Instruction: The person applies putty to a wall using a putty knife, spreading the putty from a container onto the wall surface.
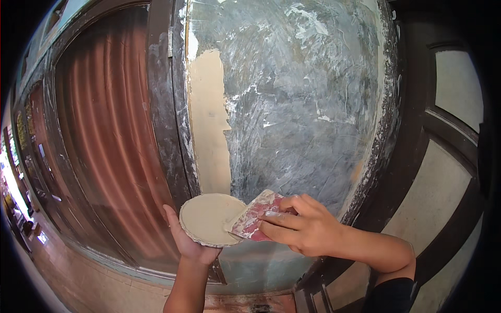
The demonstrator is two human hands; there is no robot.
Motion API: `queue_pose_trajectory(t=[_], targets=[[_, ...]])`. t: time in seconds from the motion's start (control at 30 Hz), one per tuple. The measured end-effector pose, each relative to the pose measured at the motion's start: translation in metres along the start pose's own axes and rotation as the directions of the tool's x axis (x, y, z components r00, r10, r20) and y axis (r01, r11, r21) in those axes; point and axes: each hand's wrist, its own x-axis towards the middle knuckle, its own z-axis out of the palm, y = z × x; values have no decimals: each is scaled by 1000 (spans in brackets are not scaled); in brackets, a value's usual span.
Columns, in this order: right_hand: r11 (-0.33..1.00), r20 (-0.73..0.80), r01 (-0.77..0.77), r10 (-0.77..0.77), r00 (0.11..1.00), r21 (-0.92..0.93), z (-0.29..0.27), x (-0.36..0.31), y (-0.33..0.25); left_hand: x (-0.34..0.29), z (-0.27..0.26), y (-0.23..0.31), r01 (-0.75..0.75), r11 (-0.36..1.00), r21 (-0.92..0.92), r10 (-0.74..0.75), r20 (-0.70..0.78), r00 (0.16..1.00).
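Note:
A round, shallow dish of beige putty [209,216] rests on my left hand [190,245], which supports it from below with the thumb up along its left rim. My right hand [305,224] grips a red putty spreader [255,221] smeared with dried filler. The spreader's lower left edge meets the putty near the dish's right rim. Behind both hands rises a wall panel [308,104], patchy grey with white streaks. A smooth beige strip of putty [209,104] runs down the panel's left side, its right border ragged.
To the left stands a dark wooden frame [167,94] with glass and a reddish-brown curtain [112,141] behind it. A dark door with pale panels [456,83] is at the right. Tiled floor [104,287] shows at the lower left.

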Motion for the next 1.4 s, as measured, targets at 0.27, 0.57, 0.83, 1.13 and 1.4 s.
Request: queue_pose_trajectory(t=[0.27, 0.57, 0.83, 1.13, 1.4], targets=[[995, -103, -89, 85, 991, -41, -8, 17, 8, -1, 6, 2, -37, 999, -23, 38, 32, 999], [979, -219, -186, 164, 962, -84, -23, 50, 40, 11, 6, 5, -22, 999, -37, 27, 146, 989], [952, -343, -305, 275, 898, -36, -43, 114, 85, 31, -1, 8, -78, 997, -21, 79, 7, 997], [926, -383, -365, 374, 845, 99, -64, 215, 165, 38, -7, 22, -94, 995, -14, 95, 114, 989], [892, -285, -450, 445, 849, 53, -59, 280, 212, 41, -25, 45, -199, 979, 48, 203, -79, 976]])
